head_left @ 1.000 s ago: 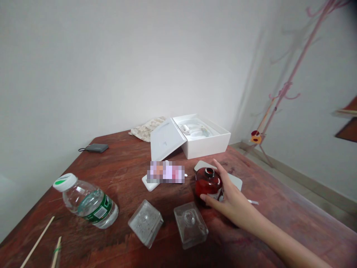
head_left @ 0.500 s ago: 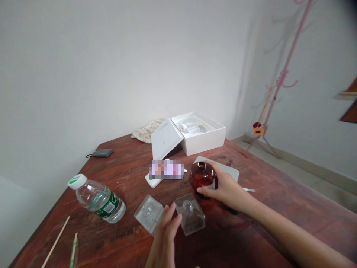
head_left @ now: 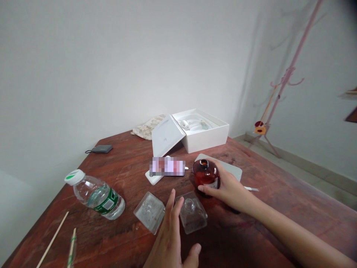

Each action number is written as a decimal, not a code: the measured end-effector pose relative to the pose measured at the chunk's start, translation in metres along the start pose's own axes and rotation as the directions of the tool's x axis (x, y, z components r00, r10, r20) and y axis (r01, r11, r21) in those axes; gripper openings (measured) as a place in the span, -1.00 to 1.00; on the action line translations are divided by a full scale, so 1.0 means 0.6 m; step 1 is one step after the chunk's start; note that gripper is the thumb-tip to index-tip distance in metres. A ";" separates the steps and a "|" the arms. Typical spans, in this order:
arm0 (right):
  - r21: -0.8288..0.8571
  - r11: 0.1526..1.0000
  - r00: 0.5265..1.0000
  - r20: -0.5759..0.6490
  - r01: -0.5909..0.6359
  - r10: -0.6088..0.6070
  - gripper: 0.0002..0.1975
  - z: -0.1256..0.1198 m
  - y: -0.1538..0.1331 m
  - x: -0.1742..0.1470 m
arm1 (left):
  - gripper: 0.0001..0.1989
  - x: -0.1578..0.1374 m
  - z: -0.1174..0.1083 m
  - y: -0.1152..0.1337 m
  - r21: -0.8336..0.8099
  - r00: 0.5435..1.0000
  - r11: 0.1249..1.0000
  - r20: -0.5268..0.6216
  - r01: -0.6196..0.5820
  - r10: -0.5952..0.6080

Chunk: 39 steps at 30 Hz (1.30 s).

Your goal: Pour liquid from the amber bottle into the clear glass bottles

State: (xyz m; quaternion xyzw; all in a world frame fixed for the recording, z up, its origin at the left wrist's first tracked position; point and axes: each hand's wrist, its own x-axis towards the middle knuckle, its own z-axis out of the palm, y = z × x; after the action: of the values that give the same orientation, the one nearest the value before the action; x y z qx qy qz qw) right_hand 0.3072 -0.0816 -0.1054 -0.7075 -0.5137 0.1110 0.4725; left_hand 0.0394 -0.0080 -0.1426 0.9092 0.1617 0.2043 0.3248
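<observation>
An amber glass bottle point(head_left: 205, 175), uncapped and upright, is in the grip of my right hand point(head_left: 225, 186), with fingers round its far side and the thumb across its front. My left hand point(head_left: 170, 234) holds nothing; its fingers reach forward and its thumb stands apart. Just beyond its fingertips are two square clear plastic pieces with round domes: the left piece point(head_left: 150, 213) looks cloudy, and the right piece point(head_left: 192, 217) is more see-through. My left fingers partly overlap both in view, and I cannot tell whether they touch.
A water bottle point(head_left: 107, 201) lies on its side at left, near a wooden stick point(head_left: 52, 238) and a wrapped stick point(head_left: 71, 247). A phone point(head_left: 170, 167) rests on a white power bank point(head_left: 153, 178). Behind are an open white box point(head_left: 209, 139), its lid point(head_left: 167, 137) and a grey flat panel point(head_left: 234, 171).
My left hand has come further up into view, its thumb now showing apart from the fingers. My right hand still holds the amber bottle. The whole view has shifted slightly.
</observation>
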 end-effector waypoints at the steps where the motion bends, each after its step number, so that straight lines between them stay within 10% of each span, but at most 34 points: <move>1: -0.003 1.000 1.000 -0.002 0.003 -0.003 -0.30 0.000 0.001 0.000 | 0.14 0.007 -0.002 -0.002 0.004 1.000 1.000 0.002 -0.011 0.011; 29: -0.062 0.998 1.000 0.019 -0.020 0.021 -0.25 0.000 0.019 -0.005 | 0.20 0.025 -0.047 0.031 0.159 0.988 0.981 0.123 -0.115 0.096; 39: -0.058 0.998 0.999 0.042 -0.017 0.019 -0.21 0.002 0.028 -0.011 | 0.12 0.025 -0.032 0.014 0.015 0.992 0.999 0.114 0.049 -0.051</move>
State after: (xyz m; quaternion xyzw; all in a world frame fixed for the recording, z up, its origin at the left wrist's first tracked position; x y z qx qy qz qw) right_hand 0.3139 -0.0867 -0.1211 -0.7228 -0.5204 0.1155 0.4397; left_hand 0.0449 0.0022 -0.1196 0.9170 0.1667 0.1426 0.3331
